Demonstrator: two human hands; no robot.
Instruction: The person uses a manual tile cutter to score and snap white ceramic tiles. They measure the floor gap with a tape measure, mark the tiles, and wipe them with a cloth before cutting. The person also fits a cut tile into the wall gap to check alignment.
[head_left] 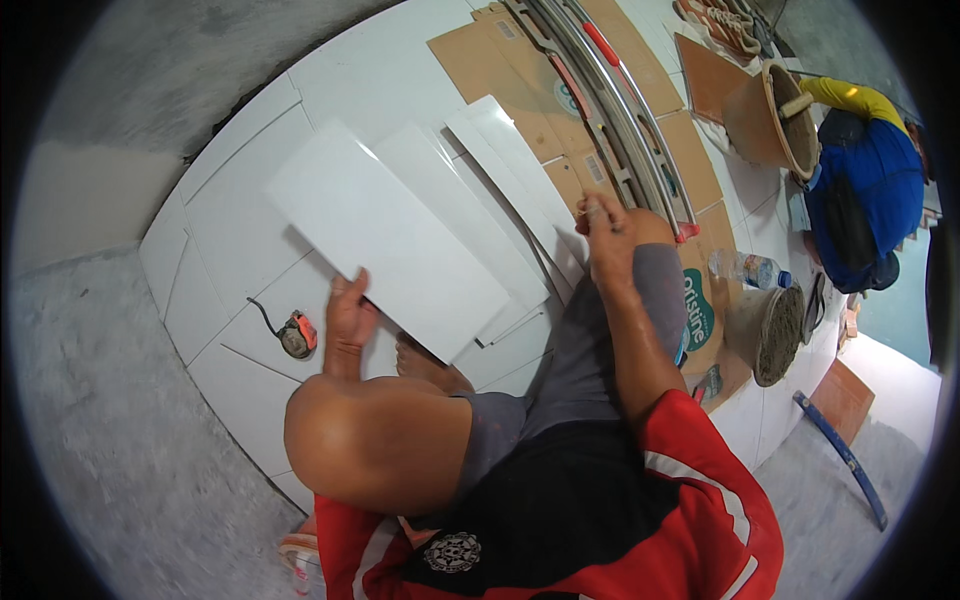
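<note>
A glossy white rectangular tile (400, 235) lies tilted in front of me, its left edge raised off the floor. My left hand (351, 308) grips that edge, thumb on top and the other fingers hidden underneath. Beyond it, several more white tiles (490, 135) overlap in a loose pile. Above my right knee, my right hand (608, 238) is closed in a pinch; whatever is between its fingertips is too small to name. An orange and black tape measure (298, 335) rests on the floor left of my left hand.
A long metal tile cutter (610, 100) lies on cardboard (475, 55). To the right are a plastic bottle (750, 268), a mortar-filled bucket (778, 340), another bucket (750, 125) and a blue spirit level (848, 465). A person in blue and yellow (865, 195) bends nearby.
</note>
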